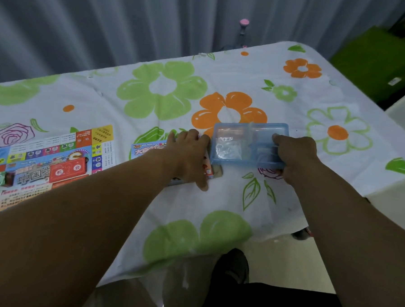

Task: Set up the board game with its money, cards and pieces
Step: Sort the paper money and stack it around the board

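**Q:** Head view. Where did the tray sit?

**A:** I logged the tray (250, 125) near the middle of the cloth (167, 88), at 3 o'clock of the box (145, 150). The two were touching or nearly so; I could not tell which. The board (43, 163) lay unfolded at 9 o'clock, apart from both.

**Q:** Hands?

**A:** The right hand (295, 158) gripped the tray's near right corner. Its fingers curled over the rim into the tray, and the thumb was apparently under the near edge. The left hand (189, 157) lay flat on the box with its fingers straight, holding nothing.

**Q:** Contents?

**A:** There were clear bags (227, 147) in the left compartment. The rest was blurred, so I could not tell cards from money.

**Q:** Step in hand?

**A:** My judgement only: getting the tray clear of the box so its contents could be laid out.

**Q:** How to do it well?

**A:**
- Hold the tray level. The bags looked loose, and a one-corner grip would likely tip it toward 9 o'clock.
- Press down with the flat hand so the box does not drag along.
- Set the tray on bare cloth toward 12 o'clock, away from the cloth's edge at 3 o'clock and within reach of the board.

Risk noted: thin plastic may flex under one hand. A second hand on the opposite corner should cure that.
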`<control>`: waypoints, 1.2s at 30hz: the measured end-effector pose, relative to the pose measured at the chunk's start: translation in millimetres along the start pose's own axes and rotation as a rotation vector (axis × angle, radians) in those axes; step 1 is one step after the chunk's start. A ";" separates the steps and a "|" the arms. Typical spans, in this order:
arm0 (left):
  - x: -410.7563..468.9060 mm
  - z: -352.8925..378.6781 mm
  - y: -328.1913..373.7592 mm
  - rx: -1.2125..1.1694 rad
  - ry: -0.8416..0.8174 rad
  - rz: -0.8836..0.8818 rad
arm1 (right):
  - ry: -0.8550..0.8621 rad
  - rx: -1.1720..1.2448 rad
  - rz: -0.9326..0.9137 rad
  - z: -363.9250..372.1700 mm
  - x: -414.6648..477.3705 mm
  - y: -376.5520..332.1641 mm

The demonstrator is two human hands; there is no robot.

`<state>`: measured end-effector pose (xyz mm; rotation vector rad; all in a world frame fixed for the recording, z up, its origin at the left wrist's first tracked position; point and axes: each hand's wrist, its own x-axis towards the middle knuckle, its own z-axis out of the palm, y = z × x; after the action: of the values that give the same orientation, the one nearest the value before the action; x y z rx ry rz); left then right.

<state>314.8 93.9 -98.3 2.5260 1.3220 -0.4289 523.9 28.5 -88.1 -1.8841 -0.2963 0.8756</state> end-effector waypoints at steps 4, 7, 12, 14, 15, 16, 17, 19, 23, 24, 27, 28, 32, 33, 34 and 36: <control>2.0 -0.3 0.0 -0.019 0.011 -0.018 | 0.009 -0.021 0.009 0.8 1.7 -0.8; 0.1 -2.5 -0.2 -0.033 0.023 -0.012 | 0.000 -0.037 -0.006 2.9 1.1 -2.8; -5.5 -13.1 -0.1 -0.058 0.055 -0.008 | -0.040 -0.069 -0.003 4.6 -3.9 -5.5; -6.7 -18.1 -0.5 -0.073 0.063 -0.014 | -0.074 -0.077 -0.003 3.3 -4.7 -6.0; -8.1 -20.8 -1.4 -0.083 0.065 -0.018 | -0.092 -0.082 -0.006 3.0 -5.8 -6.6; -9.1 -22.8 -2.1 -0.094 0.063 -0.020 | -0.107 -0.093 -0.010 2.5 -6.6 -7.1; -9.9 -24.1 -2.5 -0.104 0.059 -0.021 | -0.115 -0.106 -0.018 2.1 -6.8 -7.5; -12.1 -25.7 -3.1 -0.118 0.048 -0.023 | -0.131 -0.126 -0.037 2.7 -8.2 -9.4; -15.5 -25.5 0.8 -0.133 0.048 -0.010 | -0.164 -0.164 -0.089 5.8 -13.6 -12.9; -15.8 -25.4 2.6 -0.132 0.051 -0.004 | -0.175 -0.187 -0.100 7.4 -16.2 -13.4; -16.1 -26.3 8.5 -0.126 0.064 0.016 | -0.228 -0.224 -0.127 13.4 -24.9 -14.1; -16.2 -27.1 10.3 -0.127 0.070 0.022 | -0.241 -0.228 -0.136 15.3 -27.6 -14.0; -16.8 -31.1 15.3 -0.125 0.085 0.039 | -0.297 -0.297 -0.168 25.7 -40.8 -14.1; -17.0 -31.9 16.2 -0.127 0.086 0.040 | -0.320 -0.307 -0.161 28.2 -42.9 -13.5; -16.8 -32.7 16.8 -0.129 0.087 0.039 | -0.348 -0.313 -0.146 30.3 -44.5 -13.7; -17.6 -34.2 16.9 -0.126 0.085 0.037 | -0.422 -0.322 -0.108 32.2 -47.6 -15.3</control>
<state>324.0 83.6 -58.6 2.4845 1.2865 -0.2247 470.8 31.7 -61.6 -1.9361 -0.8317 1.2039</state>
